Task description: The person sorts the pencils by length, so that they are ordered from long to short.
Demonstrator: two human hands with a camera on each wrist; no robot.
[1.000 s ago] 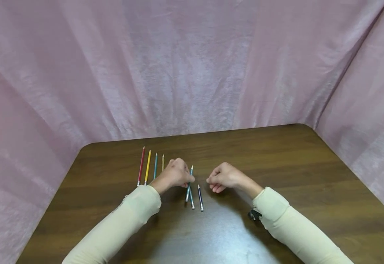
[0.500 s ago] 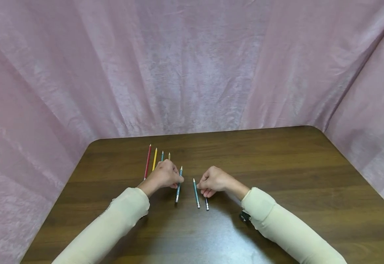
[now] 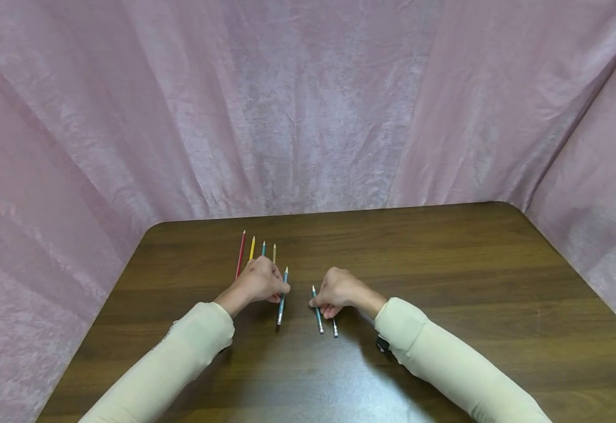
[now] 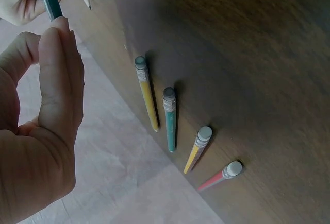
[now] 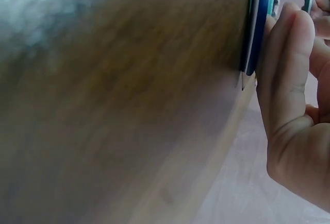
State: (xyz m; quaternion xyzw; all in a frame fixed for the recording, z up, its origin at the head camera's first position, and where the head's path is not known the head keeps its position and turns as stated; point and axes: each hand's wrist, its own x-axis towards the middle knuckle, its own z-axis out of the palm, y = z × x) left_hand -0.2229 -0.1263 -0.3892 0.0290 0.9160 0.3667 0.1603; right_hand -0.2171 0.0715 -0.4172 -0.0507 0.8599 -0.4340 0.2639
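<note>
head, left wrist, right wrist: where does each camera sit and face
Head: worn on head, facing forward and down at the table; left hand, right hand, sleeves show.
Left wrist: worn there, facing past the left hand toward the red pencil.
Right wrist: worn there, facing the right hand and the dark blue pencil.
Head and left wrist both show the red pencil.

Head view: navy pencil (image 3: 335,329) partly behind right grip (image 3: 340,292).

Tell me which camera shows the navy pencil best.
The right wrist view: the navy pencil shows its barrel and sharpened tip there. In the head view, the right hand hides most of it, leaving the eraser end; the left wrist view does not show it.
</note>
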